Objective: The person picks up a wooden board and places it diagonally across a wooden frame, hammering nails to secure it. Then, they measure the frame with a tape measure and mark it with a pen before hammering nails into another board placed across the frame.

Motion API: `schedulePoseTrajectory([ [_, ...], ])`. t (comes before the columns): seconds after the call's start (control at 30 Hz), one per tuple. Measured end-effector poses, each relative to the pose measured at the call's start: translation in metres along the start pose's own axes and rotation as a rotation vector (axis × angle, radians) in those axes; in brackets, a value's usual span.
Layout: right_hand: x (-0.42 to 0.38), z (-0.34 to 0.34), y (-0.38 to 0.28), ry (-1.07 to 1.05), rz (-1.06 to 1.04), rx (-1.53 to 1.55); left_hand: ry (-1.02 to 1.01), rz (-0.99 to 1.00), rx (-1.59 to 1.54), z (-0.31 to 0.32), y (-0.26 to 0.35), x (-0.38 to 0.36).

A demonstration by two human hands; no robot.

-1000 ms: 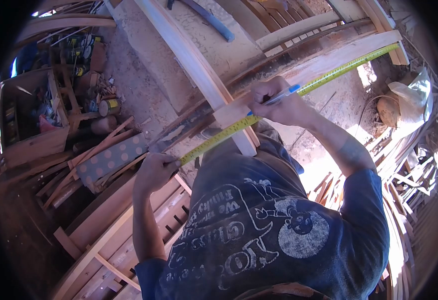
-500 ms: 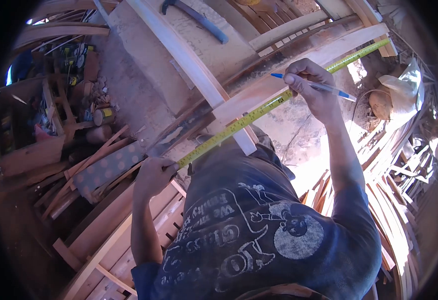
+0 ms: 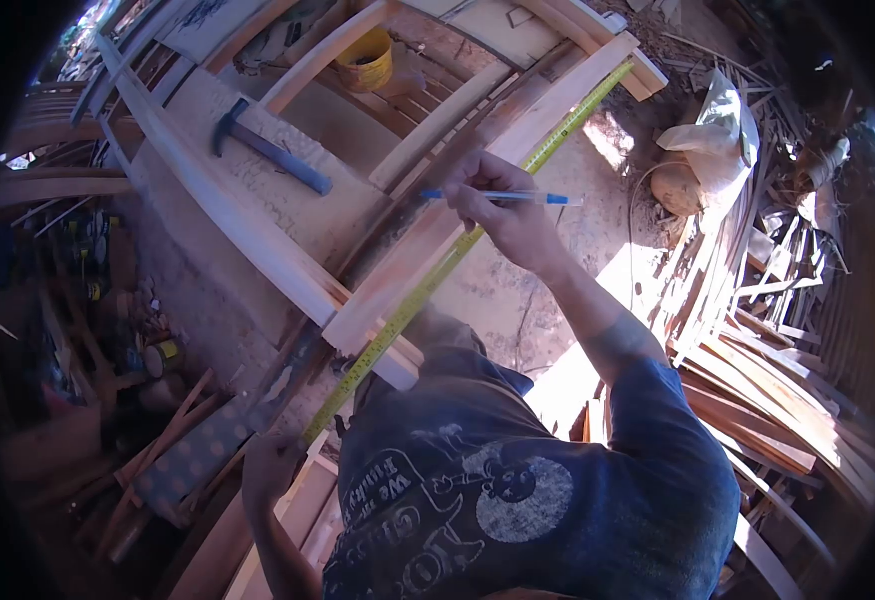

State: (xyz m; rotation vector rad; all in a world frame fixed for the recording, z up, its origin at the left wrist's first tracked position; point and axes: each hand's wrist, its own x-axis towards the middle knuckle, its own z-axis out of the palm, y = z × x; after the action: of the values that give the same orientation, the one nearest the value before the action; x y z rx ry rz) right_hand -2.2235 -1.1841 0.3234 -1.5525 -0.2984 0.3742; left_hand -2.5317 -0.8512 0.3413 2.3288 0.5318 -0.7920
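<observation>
A yellow tape measure (image 3: 398, 322) is stretched along the front edge of a pale wooden board (image 3: 493, 165), reaching its far end at the upper right. My left hand (image 3: 273, 468) is closed at the near, lower end of the tape; the fingers are in shadow and partly hidden. In my right hand (image 3: 503, 215) is a blue-capped clear pen (image 3: 518, 196), gripped between thumb and fingers. That hand is over the middle of the tape, its lower fingers close to the board's edge. A long pale beam (image 3: 248, 250) meets the board near its lower left end.
A hammer (image 3: 273, 150) lies on the bench surface (image 3: 308, 205). Behind it sits a yellow bucket (image 3: 366, 62). Wood strips (image 3: 758, 390) are heaped on the right, beside a whitish plastic bag (image 3: 723, 130). A can (image 3: 163, 357) and clutter lie at left.
The view has shifted, so the bench, board and hammer appear farther left and the bucket shows more fully. My right hand still holds the pen over the tape; my left stays at its lower end.
</observation>
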Motion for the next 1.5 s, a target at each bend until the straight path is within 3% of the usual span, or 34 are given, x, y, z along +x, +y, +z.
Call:
schedulePoseTrajectory([
  [0.4, 0.005, 0.004, 0.001, 0.012, -0.005, 0.0, -0.053, -0.096, -0.067, -0.003, 0.016, 0.001],
  [0.7, 0.003, 0.004, 0.006, 0.007, 0.002, 0.008, -0.004, 0.013, -0.003, 0.002, 0.012, 0.006],
  [1.5, 0.001, 0.005, 0.01, 0.023, -0.002, 0.024, -0.038, -0.075, -0.049, 0.0, 0.015, 0.007],
])
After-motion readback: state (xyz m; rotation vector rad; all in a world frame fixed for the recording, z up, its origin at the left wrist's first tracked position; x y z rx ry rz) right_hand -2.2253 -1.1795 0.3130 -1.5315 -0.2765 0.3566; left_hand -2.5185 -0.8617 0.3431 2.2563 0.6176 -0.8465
